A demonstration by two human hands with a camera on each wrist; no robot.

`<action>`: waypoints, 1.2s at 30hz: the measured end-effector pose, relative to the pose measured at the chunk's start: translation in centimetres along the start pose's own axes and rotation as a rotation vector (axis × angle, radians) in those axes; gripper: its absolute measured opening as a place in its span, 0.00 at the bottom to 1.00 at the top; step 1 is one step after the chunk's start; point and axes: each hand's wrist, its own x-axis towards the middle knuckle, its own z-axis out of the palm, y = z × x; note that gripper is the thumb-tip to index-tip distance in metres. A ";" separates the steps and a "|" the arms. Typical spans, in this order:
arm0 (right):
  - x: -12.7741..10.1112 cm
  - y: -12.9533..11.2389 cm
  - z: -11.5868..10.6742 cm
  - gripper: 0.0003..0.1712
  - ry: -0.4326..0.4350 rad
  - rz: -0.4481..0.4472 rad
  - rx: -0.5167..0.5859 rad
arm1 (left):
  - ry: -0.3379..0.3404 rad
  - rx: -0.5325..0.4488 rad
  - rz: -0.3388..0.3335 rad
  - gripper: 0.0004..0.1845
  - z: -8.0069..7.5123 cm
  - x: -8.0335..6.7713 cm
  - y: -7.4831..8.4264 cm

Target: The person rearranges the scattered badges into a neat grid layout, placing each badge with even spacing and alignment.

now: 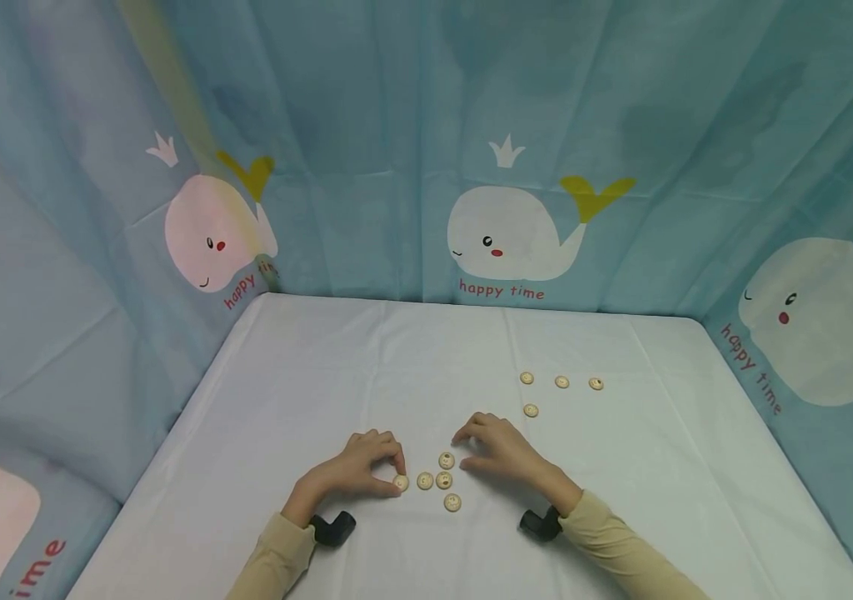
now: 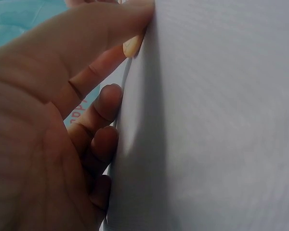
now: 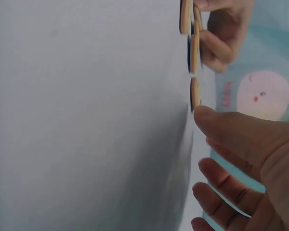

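Note:
My left hand (image 1: 362,463) pinches a small round wooden disc (image 1: 400,482) between thumb and forefinger, low at the white tabletop. The left wrist view shows the disc's edge (image 2: 131,48) at those fingertips. Right of it lie a second disc (image 1: 425,481) and a third (image 1: 444,480), with one disc (image 1: 452,502) nearer the front. My right hand (image 1: 505,450) hovers beside the upper disc (image 1: 446,460), thumb and fingers apart with nothing between them. In the right wrist view its thumb tip overlaps the end of a disc (image 3: 195,92). Dark printed marks show on the discs.
Farther back on the white cloth (image 1: 306,358), three discs stand in a row, among them the middle one (image 1: 562,382); another disc (image 1: 531,410) lies below its left end. Blue curtains (image 1: 366,167) with whale prints enclose the table's back and sides.

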 end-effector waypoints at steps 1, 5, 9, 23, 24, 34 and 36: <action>0.1 -0.1 0.1 0.18 -0.011 -0.013 0.002 | 0.000 -0.001 0.000 0.11 0.0 0.0 0.0; 0.5 -0.7 0.3 0.18 -0.062 -0.040 -0.001 | 0.005 0.004 0.008 0.11 0.1 0.0 -0.1; 0.8 -0.9 0.5 0.18 -0.106 -0.039 -0.008 | 0.007 0.003 0.013 0.11 0.2 0.0 -0.2; 1.2 -1.2 0.6 0.10 -0.144 -0.045 -0.083 | 0.010 -0.003 0.017 0.10 0.1 0.0 -0.2; 1.2 -1.2 0.6 0.10 -0.140 -0.057 -0.109 | 0.010 -0.004 0.018 0.10 0.1 0.0 -0.2; 1.1 -0.8 0.4 0.08 -0.087 -0.112 -0.182 | 0.016 0.000 0.023 0.11 0.2 0.0 -0.4; 0.9 -0.6 0.2 0.08 -0.079 -0.091 -0.159 | 0.013 0.000 0.019 0.11 0.3 0.0 -0.4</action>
